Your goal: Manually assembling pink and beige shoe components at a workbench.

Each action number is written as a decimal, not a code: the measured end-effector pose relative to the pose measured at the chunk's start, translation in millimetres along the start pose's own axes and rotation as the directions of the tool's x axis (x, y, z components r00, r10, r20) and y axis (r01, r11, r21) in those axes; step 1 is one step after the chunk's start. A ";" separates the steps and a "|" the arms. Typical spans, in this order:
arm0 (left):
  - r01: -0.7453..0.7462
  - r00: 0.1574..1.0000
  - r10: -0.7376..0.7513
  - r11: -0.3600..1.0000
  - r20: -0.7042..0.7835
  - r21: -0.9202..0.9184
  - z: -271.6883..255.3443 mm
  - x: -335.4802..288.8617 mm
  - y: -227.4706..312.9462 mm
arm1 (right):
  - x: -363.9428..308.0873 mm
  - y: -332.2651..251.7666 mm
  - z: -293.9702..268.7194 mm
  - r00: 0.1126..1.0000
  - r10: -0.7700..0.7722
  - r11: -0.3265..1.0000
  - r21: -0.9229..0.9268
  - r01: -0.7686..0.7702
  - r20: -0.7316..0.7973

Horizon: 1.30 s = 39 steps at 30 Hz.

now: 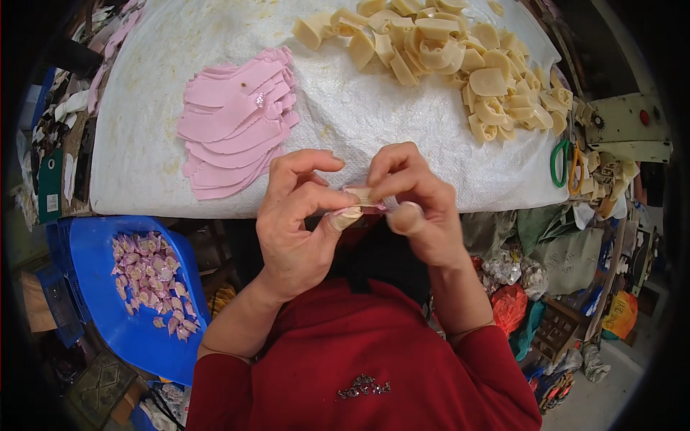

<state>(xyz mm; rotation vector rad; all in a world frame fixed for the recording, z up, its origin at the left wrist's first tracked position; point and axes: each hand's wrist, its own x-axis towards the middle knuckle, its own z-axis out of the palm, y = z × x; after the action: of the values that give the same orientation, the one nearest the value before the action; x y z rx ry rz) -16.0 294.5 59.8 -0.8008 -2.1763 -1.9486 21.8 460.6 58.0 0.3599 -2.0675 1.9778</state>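
Note:
Above my lap, at the front edge of the table, my left hand pinches a small cream moulded piece with pink material around it, shaped like a shoe heel. My right hand grips the same piece from the other side, index finger on its top and thumb below. My fingers hide part of it. Beyond my left hand lies a fanned stack of pink cut pieces, leather-like, with wavy ends. A heap of bare cream heel-shaped pieces spreads over the far right of the table.
White woven sheeting covers the table. A blue plastic scoop-shaped bin at the left holds many small pink-covered pieces. Green-handled scissors lie at the right edge, beside orange handles. Bags and scraps crowd the lower right.

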 end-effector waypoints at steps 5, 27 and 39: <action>-0.342 0.939 0.332 0.927 0.088 0.157 -8.1 3.2 -12.4 | 6.8 -12.8 -9.0 0.898 0.429 0.818 0.378 -0.433 0.100; 0.445 0.895 -0.282 0.627 0.346 -0.639 13.7 -19.3 4.9 | 4.2 -8.8 18.4 0.912 0.383 0.798 0.444 -0.408 0.149; 0.315 0.944 -0.329 0.865 0.032 -0.392 19.1 -13.8 3.7 | -12.1 15.0 49.3 0.998 0.004 0.985 0.171 0.008 -0.065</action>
<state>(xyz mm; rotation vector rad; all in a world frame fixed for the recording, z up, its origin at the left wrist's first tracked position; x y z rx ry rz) 2.4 308.6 54.0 -0.4504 -2.0283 -2.5982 27.1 412.1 37.6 0.3260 -1.8630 2.1430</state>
